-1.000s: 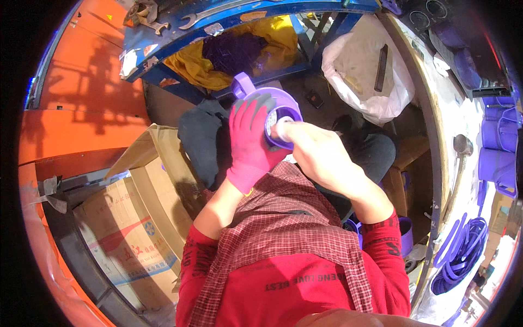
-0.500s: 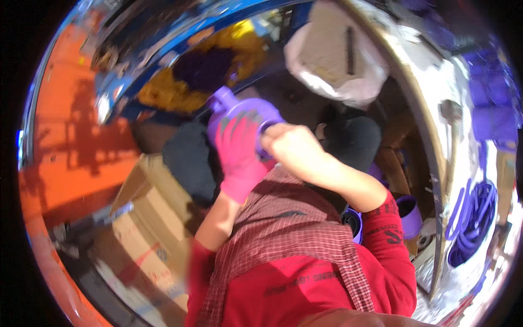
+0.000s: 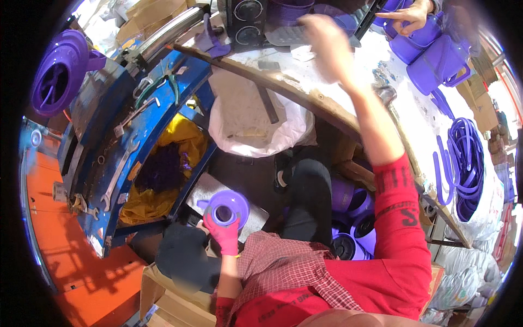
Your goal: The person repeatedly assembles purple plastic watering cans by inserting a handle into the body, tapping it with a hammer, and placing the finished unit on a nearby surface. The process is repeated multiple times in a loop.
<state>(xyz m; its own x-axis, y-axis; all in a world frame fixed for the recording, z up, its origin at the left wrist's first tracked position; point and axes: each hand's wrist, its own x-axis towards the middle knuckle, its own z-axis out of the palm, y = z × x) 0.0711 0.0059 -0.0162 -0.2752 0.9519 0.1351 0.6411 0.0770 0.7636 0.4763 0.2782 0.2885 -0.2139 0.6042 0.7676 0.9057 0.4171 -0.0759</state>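
My left hand point(image 3: 222, 231), in a pink glove, grips a round purple plastic vessel point(image 3: 243, 206) with a round opening facing up and a short part sticking out at its left. It is held beside my left knee, over a grey speckled slab point(image 3: 255, 217). My bare right hand point(image 3: 327, 46) is stretched far forward over the white worktable point(image 3: 305, 73). Motion smears its fingers, so their state is unclear. Closest to it are a dark see-through sheet point(image 3: 286, 36) and stacked purple round parts point(image 3: 291, 12). A purple bracket-like piece point(image 3: 213, 43) stands at the table's left corner.
Another person's hand point(image 3: 411, 19) reaches in beside purple jugs point(image 3: 433, 65). Coiled purple strips point(image 3: 468, 169) lie at the right. A blue bench point(image 3: 144, 131) carries wrenches point(image 3: 120, 171). A white sack point(image 3: 261, 131) stands below the table; purple pots point(image 3: 348, 245) sit by my right leg.
My right hand has left the purple vessel and swung up and forward over the table. My left hand has lowered the vessel toward my left knee. The view has turned toward the table.
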